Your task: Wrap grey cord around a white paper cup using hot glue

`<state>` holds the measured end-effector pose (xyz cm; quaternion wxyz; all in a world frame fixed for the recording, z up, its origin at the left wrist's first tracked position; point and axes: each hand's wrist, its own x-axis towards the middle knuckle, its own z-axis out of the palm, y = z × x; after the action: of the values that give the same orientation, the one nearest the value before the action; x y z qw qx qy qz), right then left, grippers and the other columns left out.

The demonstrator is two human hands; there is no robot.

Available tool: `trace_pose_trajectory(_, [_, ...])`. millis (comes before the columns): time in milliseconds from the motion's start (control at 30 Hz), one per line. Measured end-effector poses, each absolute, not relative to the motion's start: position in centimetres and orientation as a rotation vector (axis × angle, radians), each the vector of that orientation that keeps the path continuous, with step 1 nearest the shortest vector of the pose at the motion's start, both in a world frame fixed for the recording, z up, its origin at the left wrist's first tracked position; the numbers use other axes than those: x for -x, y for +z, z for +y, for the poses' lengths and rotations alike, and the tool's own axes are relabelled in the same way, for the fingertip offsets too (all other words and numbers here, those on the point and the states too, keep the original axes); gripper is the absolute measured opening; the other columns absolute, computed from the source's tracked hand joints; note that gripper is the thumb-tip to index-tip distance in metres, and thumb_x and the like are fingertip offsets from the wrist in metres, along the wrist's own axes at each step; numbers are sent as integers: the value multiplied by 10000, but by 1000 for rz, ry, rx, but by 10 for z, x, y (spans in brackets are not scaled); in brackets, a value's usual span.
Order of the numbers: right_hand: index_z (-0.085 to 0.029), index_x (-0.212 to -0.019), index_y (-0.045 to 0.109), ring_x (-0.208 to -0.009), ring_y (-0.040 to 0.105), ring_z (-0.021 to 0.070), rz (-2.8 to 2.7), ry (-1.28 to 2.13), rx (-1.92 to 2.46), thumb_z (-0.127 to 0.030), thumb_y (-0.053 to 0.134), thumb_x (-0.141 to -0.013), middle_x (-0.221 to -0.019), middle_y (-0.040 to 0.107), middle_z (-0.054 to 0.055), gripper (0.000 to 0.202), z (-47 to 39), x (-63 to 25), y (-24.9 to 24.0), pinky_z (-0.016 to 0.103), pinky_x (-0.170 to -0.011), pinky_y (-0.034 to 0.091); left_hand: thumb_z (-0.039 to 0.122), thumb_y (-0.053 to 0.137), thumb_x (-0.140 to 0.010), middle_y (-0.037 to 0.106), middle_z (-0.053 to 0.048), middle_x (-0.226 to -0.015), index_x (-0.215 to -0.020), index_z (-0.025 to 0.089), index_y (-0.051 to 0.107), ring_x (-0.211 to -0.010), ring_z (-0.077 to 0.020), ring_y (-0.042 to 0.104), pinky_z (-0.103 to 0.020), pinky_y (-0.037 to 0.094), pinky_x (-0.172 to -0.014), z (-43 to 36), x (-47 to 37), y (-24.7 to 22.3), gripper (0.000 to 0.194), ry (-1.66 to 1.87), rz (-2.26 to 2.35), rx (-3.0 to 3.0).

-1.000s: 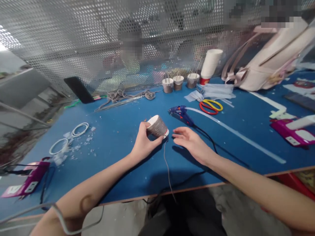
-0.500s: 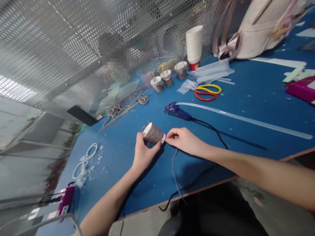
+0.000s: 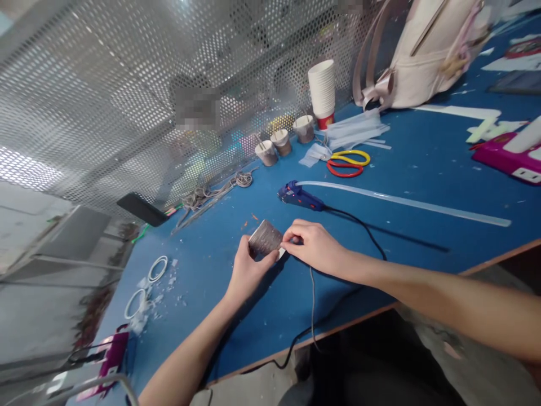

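Observation:
My left hand [image 3: 248,269] is wrapped round a paper cup [image 3: 265,238] covered in grey cord, tilted on its side above the table. Thumb and fingers of my right hand [image 3: 315,247] pinch together at the cup's narrow end, on grey cord [image 3: 313,299] whose tail hangs down over the table edge. A small white part of the cup shows by my left thumb. Beyond my hands lies a blue glue gun [image 3: 301,197] with a long clear glue stick [image 3: 406,202] in its back.
Scissors [image 3: 348,164] lie near white strips [image 3: 357,132]. Behind stand three cord-wrapped cups [image 3: 304,131] and a paper cup stack [image 3: 322,90]. Cord bundles [image 3: 198,194], a phone [image 3: 141,210], white rings [image 3: 158,269], power strips [image 3: 507,158] and a backpack [image 3: 426,62] surround the workspace.
The cup has turned in my left hand, so its open mouth no longer shows. My right hand has drawn closer against its base, and the hanging cord has shifted right.

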<state>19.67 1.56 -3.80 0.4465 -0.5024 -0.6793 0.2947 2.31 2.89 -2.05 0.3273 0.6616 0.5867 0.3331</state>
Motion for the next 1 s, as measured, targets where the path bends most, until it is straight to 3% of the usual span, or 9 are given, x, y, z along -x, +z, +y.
trace_pose_trajectory(567, [-163,-701,653,-625,515,109,-1682,749,1238,-114,665,-782,-703,566,-7,96,14,-199,-37,248,-614,391,372,713,-620,432,66,-629,-743,192,455,-596,-108,415,-239,322,-549,30,-20,-19,338,815,1520,-1696])
trace_pose_trajectory(1000, [-158,-681,651,-608,526,101,-1669,729,1253,-92,675,-764,-688,571,-10,109,14,-200,-36,240,-599,400,352,695,-607,450,65,-650,-758,187,465,-618,-106,431,-232,346,-578,27,-23,-14,321,849,1501,-1697])
